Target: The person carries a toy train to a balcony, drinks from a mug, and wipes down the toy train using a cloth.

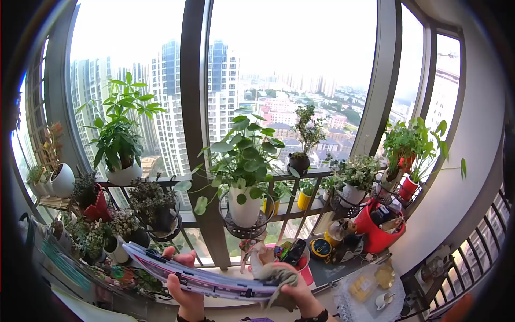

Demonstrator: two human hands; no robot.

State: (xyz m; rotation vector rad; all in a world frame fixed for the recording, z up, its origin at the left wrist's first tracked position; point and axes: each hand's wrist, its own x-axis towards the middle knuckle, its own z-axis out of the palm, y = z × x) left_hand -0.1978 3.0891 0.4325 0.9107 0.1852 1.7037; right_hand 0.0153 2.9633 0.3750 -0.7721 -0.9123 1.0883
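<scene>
Grey-green cloth [280,276]: bunched in the right hand [301,292], which is closed over it; its folds lie against the right end of the flat thing [204,282], probably sparing that end a bare grip.
White-and-pink flat thing: up in the air between both hands, nearly edge-on to me, so I can't tell quite what it is; the left end seems raised.
Left hand [189,296]: grasping the flat thing left of its middle, thumb on the near side, fingers towards the far side, a pinch that likely bears most of the weight.
Metal railing [317,173]: a tall white pot [244,206] sits in a black ring holder [247,232] hung at it, presumably so it can't topple.
Dark surface [327,273]: a red tub [370,236] stands by its right end, perhaps to keep loose bits together.
Lace-covered surface [343,294]: a white cup [382,300] rests towards the right edge, apart from both hands.
</scene>
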